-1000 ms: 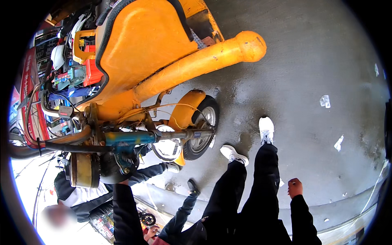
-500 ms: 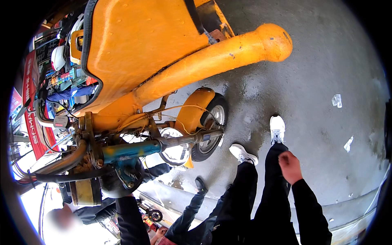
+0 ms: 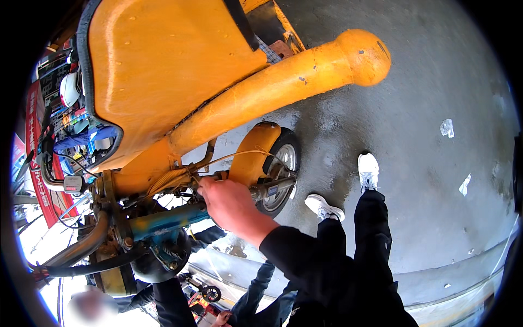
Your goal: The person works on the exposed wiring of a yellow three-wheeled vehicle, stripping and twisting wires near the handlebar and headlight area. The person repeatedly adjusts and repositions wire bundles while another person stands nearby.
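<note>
My right hand [image 3: 231, 208] is at the front fork of an orange three-wheeler, its fingers curled in at the cables and wiring beside the blue-green fork tube [image 3: 169, 219]. What the fingertips pinch, if anything, is hidden behind the hand. An orange cable [image 3: 229, 157] runs from there over the orange mudguard [image 3: 253, 155] to the front wheel [image 3: 285, 155]. My left sleeve [image 3: 170, 300] comes up from the lower edge below the round headlamp [image 3: 158, 265]; the left hand itself is hidden behind it.
The orange front panel [image 3: 174, 60] and a thick curved orange tube [image 3: 278, 90] fill the upper part. Handlebar tubing [image 3: 81, 242] is at the left. A co-worker's legs [image 3: 261, 289] and another person [image 3: 92, 308] stand beyond the fork. Plastic scraps [image 3: 447, 128] lie on the wet grey floor.
My right hand has moved left from above my leg to the wiring at the fork. The vehicle's front panel appears shifted slightly left in the picture.
</note>
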